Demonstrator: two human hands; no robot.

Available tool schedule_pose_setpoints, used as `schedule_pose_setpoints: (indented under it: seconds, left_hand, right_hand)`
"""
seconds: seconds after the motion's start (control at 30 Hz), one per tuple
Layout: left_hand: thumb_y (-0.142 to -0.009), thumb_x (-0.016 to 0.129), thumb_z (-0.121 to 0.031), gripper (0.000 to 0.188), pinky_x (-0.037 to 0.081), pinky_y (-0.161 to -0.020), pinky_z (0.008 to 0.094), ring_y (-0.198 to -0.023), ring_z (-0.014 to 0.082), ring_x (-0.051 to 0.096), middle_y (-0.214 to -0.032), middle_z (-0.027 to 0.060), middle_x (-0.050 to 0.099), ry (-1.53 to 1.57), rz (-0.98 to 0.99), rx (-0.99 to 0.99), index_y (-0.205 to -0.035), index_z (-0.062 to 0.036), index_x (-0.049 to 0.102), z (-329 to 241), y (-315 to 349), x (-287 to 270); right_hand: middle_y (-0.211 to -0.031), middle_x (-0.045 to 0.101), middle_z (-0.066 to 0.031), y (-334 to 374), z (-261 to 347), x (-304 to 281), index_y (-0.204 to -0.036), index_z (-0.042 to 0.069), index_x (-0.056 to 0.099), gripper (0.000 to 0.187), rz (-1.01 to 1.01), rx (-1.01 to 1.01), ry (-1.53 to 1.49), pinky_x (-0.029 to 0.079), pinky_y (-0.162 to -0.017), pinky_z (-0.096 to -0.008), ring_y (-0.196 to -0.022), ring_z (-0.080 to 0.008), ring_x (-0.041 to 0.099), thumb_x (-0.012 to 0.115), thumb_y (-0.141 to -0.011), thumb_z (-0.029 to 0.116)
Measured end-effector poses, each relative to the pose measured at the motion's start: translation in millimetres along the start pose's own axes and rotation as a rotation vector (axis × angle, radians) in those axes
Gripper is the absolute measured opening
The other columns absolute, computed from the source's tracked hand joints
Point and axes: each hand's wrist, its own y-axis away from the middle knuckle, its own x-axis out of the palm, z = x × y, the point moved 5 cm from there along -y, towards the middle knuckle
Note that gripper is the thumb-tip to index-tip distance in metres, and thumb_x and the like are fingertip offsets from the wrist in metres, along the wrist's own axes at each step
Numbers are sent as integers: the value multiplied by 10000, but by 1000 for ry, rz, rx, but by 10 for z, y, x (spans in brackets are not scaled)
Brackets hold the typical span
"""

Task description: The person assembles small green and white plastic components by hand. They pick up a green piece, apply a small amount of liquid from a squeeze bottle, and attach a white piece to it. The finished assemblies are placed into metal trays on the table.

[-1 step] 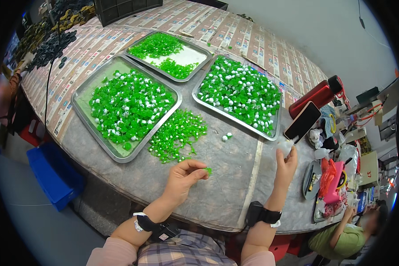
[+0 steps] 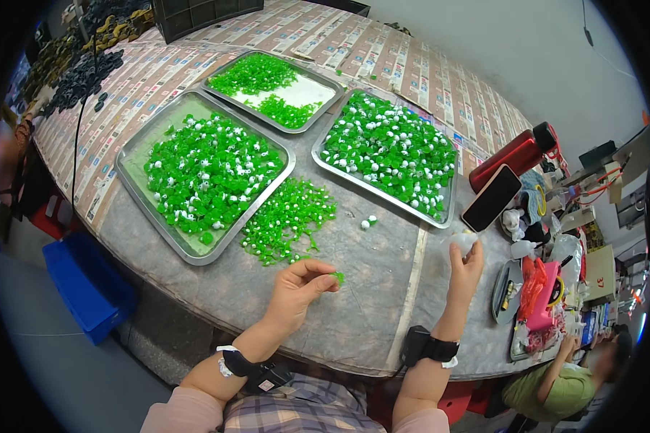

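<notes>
Left hand [image 2: 295, 290] pinches partly hidden green piece [image 2: 339, 277]; right hand [image 2: 466, 273], indistinct pale object [image 2: 463, 240].

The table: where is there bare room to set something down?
Between the left hand and the right hand, below the stray white pieces; between the right forearm and the grey dish; and well beyond the far tray. It is crowded around the left tray and green pile, and by the phone and red bottle.

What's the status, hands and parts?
Left hand: pinching small green plastic-looking piece. Right hand: holding translucent whitish object. Black-screened rectangular phone just beyond it.
</notes>
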Motion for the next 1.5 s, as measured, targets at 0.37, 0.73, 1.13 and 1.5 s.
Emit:
schedule_pose_setpoints:
  seconds: [0.37, 0.73, 1.13, 1.5]
  left_hand:
    - [-758, 572, -42, 101, 479, -642, 260, -691, 130, 569, -781, 60, 584, 16, 5, -30, -856, -29, 558, 9, 4, -28]
    - [-763, 575, -52, 106, 465, -645, 241, -692, 115, 559, -755, 59, 587, 50, 15, -46, -858, -9, 565, 8, -13, -13]
    - [-781, 541, -47, 107, 480, -722, 276, -797, 171, 584, -846, 91, 596, 258, 239, -204, -885, -22, 549, 40, 2, 90]
    - [-792, 537, -70, 106, 490, -703, 266, -785, 170, 587, -840, 95, 596, 269, 186, -200, -890, -30, 534, 41, 0, 31]
  right_hand:
    - [-755, 553, -80, 105, 1012, 589, -846, 18, 585, 103, 145, -393, 337, 419, -561, -246, -651, -156, 531, 534, -758, 36]
    - [-722, 533, -93, 74, 507, 1217, -848, 66, 524, 157, 673, -358, 701, 432, -605, -315, -669, -241, 545, 571, -699, 69]
    - [-844, 588, -59, 869, 751, 1156, -934, -2, 543, 193, 836, 150, -299, 447, -642, -224, -733, -101, 565, 577, -750, 47]
    - [-859, 591, -65, 925, 658, 1137, -889, -15, 553, 161, 884, 443, -605, 454, -690, -219, -778, -110, 565, 594, -734, -1]
